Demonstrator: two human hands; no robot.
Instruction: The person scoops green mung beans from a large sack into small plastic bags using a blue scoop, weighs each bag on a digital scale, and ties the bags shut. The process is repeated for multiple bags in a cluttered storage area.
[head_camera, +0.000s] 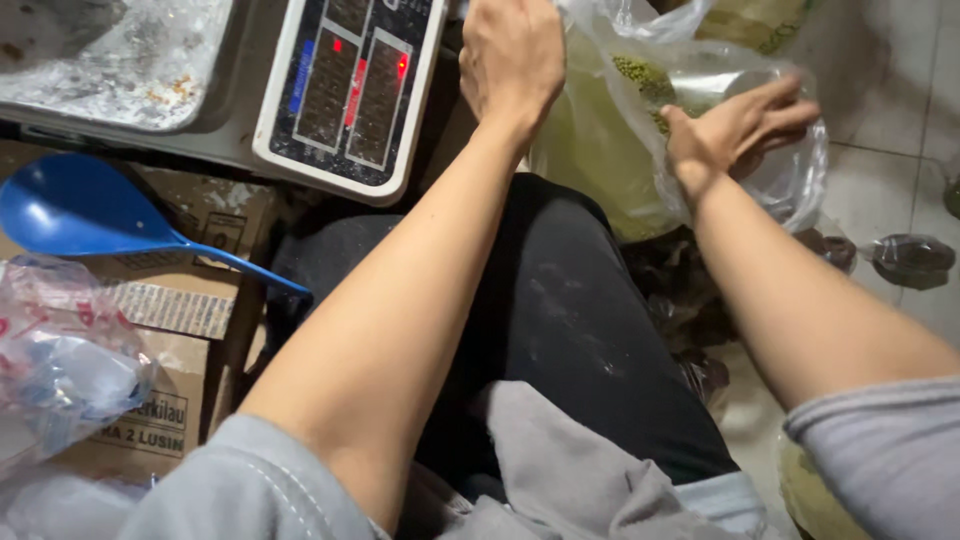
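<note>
My left hand (512, 55) is closed around the gathered top of a clear plastic bag (600, 150) that holds small green beans (640, 80). My right hand (735, 130) lies against the bag's right side with its fingers spread over the plastic. The bag rests beyond my knee, which is covered by black trousers (570, 320). Both arms reach forward from grey sleeves.
A digital weighing scale (345, 90) with red lit digits and a metal pan (110, 60) stands at the upper left. A blue plastic scoop (90, 215) lies on a cardboard box (180, 330). Clear bags (60, 360) lie at left. Small filled dark bags (910, 258) lie on the tiled floor at right.
</note>
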